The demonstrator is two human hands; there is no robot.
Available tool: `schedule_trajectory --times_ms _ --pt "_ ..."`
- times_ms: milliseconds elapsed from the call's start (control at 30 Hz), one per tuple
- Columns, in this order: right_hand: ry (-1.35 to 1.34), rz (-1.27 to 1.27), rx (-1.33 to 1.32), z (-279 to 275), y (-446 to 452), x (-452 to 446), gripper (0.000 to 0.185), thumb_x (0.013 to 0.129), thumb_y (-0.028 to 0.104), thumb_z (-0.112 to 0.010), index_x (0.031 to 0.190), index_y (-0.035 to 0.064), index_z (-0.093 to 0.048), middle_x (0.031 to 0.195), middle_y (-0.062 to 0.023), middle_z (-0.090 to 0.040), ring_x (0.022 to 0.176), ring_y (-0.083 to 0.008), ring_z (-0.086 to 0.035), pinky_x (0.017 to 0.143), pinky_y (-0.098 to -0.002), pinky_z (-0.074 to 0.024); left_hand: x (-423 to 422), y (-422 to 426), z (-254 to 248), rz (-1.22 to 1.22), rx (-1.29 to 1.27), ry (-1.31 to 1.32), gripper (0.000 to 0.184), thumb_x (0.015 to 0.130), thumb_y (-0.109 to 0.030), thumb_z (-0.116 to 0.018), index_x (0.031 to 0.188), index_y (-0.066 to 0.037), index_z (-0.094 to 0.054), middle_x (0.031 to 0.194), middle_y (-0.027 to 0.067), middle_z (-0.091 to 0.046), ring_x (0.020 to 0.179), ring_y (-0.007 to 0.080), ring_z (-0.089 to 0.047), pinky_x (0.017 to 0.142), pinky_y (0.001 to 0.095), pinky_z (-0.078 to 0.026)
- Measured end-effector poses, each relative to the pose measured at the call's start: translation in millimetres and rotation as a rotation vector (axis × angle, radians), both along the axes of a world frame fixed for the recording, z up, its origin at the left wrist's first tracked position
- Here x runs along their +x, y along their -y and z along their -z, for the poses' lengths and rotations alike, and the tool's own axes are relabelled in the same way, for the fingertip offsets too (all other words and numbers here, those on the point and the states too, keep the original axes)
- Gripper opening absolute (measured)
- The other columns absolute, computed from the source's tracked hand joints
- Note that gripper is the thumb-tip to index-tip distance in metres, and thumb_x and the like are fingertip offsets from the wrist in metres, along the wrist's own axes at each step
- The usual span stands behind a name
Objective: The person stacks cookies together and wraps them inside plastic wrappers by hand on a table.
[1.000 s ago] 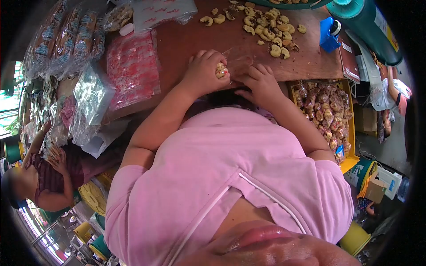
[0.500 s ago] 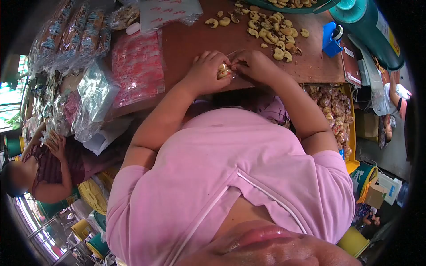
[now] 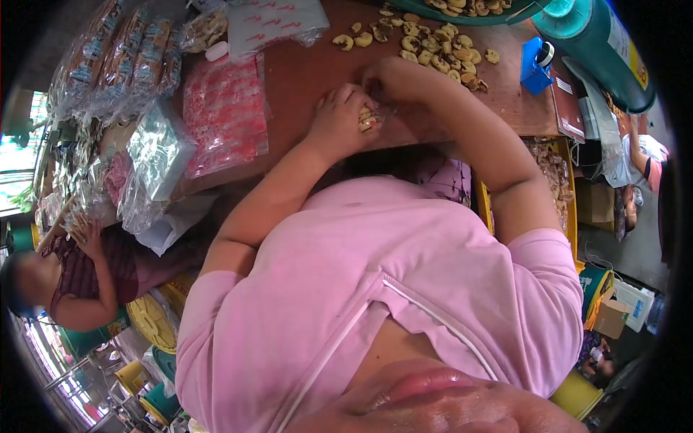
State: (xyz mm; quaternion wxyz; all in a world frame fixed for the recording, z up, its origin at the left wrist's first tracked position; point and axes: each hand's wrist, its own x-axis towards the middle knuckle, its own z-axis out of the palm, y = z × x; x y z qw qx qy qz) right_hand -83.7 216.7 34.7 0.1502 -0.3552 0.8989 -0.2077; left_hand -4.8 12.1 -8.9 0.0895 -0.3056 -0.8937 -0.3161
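Note:
My left hand [image 3: 341,119] is closed around a small clear plastic bag of curved biscuits [image 3: 367,119] near the table's front edge. Pale biscuits and loose, crinkled plastic show beside its fingers. Just beyond and to the right, my right hand [image 3: 392,78] is bent at the wrist, its fingers curled close to the left knuckles. What those fingers pinch is hidden behind the hand. Loose curved biscuits [image 3: 444,52] lie heaped on the table past my right hand.
A green basin [image 3: 498,18] of biscuits stands at the back. Right of the heap sits a blue tape dispenser [image 3: 535,66]. Red-printed plastic bags [image 3: 225,112] lie left. A yellow crate [image 3: 572,209] holds filled packs. Another person [image 3: 90,270] works at far left.
My right hand has moved up and away from me, its forearm swinging over the table. My left hand still holds the bag, tilted slightly differently.

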Motion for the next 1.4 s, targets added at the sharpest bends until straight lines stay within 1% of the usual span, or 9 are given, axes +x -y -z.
schedule_trajectory --times_ms 100,200,400,500,700,900,1067,1300,1400 --pt "0.044 0.023 0.124 -18 10 7 0.022 0.074 0.012 -0.073 0.096 0.0077 -0.075 0.092 -0.015 -0.074 0.084 -0.0354 -0.071 0.076 -0.044 -0.0552 3 -1 -2 -0.014 -0.006 0.04 0.043 0.075 -0.029 -0.08 0.109 -0.012 -0.062 0.119 0.0108 -0.057 0.114 0.036 -0.058 0.097 0.0535 -0.044" --pt "-0.162 0.024 0.111 0 8 11 0.022 0.076 0.012 -0.072 0.098 0.0081 -0.075 0.091 -0.0174 -0.073 0.085 -0.0376 -0.07 0.076 -0.0447 -0.0546 3 1 -1 -0.033 -0.025 0.031 0.048 0.075 -0.029 -0.08 0.113 -0.011 -0.059 0.119 0.0116 -0.057 0.113 0.036 -0.059 0.096 0.0535 -0.045" --pt "-0.219 0.216 0.02 41 -3 28 0.019 0.081 0.012 -0.069 0.098 0.0068 -0.073 0.091 -0.0191 -0.072 0.088 -0.0402 -0.069 0.079 -0.0479 -0.0538 0 -3 7 -0.055 -0.011 0.014 0.059 0.074 -0.031 -0.082 0.121 -0.009 -0.053 0.12 0.0132 -0.057 0.116 0.0362 -0.057 0.096 0.0535 -0.045" --pt "-0.239 0.189 0.21 46 -2 27 0.018 0.082 0.011 -0.068 0.098 0.0056 -0.073 0.091 -0.0196 -0.072 0.087 -0.0401 -0.069 0.08 -0.048 -0.0544 -2 -1 7 -0.036 -0.031 -0.01 0.06 0.074 -0.032 -0.083 0.121 -0.009 -0.053 0.122 0.0135 -0.057 0.117 0.0363 -0.057 0.096 0.0537 -0.045" --pt "-0.424 0.204 0.102 33 3 62 0.021 0.081 0.011 -0.066 0.1 0.0046 -0.072 0.099 -0.0137 -0.071 0.096 -0.0369 -0.068 0.086 -0.0464 -0.0544 -1 3 -2 -0.033 -0.13 -0.009 0.061 0.074 -0.036 -0.082 0.122 -0.008 -0.055 0.123 0.0136 -0.058 0.119 0.0352 -0.056 0.099 0.0539 -0.044" --pt "-0.589 0.198 0.008 30 8 93 0.023 0.085 0.012 -0.058 0.101 0.0049 -0.073 0.107 -0.0172 -0.068 0.103 -0.0332 -0.066 0.09 -0.0449 -0.0538 -6 -5 -37 0.043 -0.369 0.119 0.058 0.077 -0.037 -0.078 0.121 -0.004 -0.058 0.124 0.0155 -0.059 0.121 0.0355 -0.056 0.101 0.0541 -0.044" --pt "-0.363 0.296 -0.178 36 2 100 0.02 0.079 0.003 -0.066 0.098 0.0017 -0.073 0.11 -0.0174 -0.067 0.103 -0.0372 -0.065 0.09 -0.0452 -0.0537 -12 -16 -52 0.107 -0.562 0.119 0.059 0.078 -0.037 -0.076 0.119 0.002 -0.06 0.124 0.0181 -0.059 0.121 0.0354 -0.056 0.099 0.054 -0.046" --pt "-0.394 0.349 -0.313 55 2 100 0.026 0.075 0.002 -0.072 0.1 0.003 -0.075 0.107 -0.0177 -0.069 0.1 -0.0363 -0.067 0.088 -0.0439 -0.0553 -14 -12 -41 0.141 -0.523 0.082 0.058 0.08 -0.04 -0.075 0.119 0.001 -0.061 0.122 0.0176 -0.059 0.12 0.0354 -0.056 0.099 0.0542 -0.046" --pt "-0.426 0.385 -0.368 58 5 104 0.021 0.077 0.012 -0.066 0.095 0.006 -0.077 0.097 -0.0203 -0.068 0.091 -0.0384 -0.065 0.083 -0.0477 -0.0541 -17 -4 -34 0.177 -0.449 0.073 0.057 0.079 -0.039 -0.076 0.119 -0.001 -0.061 0.123 0.0166 -0.058 0.12 0.0352 -0.056 0.1 0.0545 -0.046"
